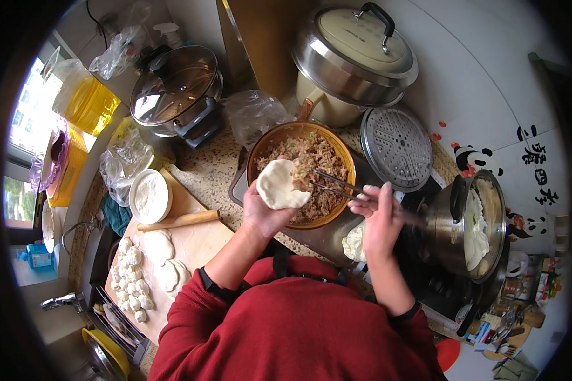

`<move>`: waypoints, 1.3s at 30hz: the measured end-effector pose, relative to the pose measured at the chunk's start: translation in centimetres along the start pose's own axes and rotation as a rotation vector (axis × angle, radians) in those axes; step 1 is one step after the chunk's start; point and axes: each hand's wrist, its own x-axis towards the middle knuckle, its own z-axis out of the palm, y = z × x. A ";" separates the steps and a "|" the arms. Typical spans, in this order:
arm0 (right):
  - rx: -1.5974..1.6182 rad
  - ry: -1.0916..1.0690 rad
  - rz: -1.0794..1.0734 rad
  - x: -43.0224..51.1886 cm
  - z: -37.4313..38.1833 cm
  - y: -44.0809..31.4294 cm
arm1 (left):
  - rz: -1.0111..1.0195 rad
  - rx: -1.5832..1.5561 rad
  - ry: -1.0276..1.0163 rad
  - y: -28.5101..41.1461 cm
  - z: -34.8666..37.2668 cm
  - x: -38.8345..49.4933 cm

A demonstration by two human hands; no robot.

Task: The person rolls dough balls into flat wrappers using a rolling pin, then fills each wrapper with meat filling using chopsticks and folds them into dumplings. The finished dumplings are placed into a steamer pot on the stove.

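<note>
A round dough wrapper (277, 186) lies across the palm of my left hand (264, 214), held over the near left rim of an amber bowl (321, 223). Minced filling (325, 153) with green bits fills much of that bowl. My right hand (380, 219) grips a pair of dark chopsticks (337, 180). Their tips are at a clump of filling (303, 175) on the wrapper's right edge. On the wooden board (205, 244) to the left are a rolling pin (178, 220), several flattened wrappers (159, 247) and many small dough pieces (132, 281).
A bowl of flour (148, 196) stands at the board's far corner. Behind are a glass-lidded pot (176, 90) and a large lidded steamer (357, 62). A perforated steamer plate (397, 147) leans to the right, near a steel pot (443, 233) with white dough inside.
</note>
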 end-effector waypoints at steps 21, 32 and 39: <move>-0.323 -0.057 -0.197 0.1 -2.6 -3.6 | 0.082 -0.094 -0.097 1.3 0.2 0.3; -0.277 0.012 0.223 3.7 -4.3 5.3 | 0.215 -0.087 -0.001 3.3 -1.4 -1.5; -0.060 0.143 0.316 3.4 -5.5 6.9 | 0.259 -0.061 0.006 3.8 -1.4 -2.0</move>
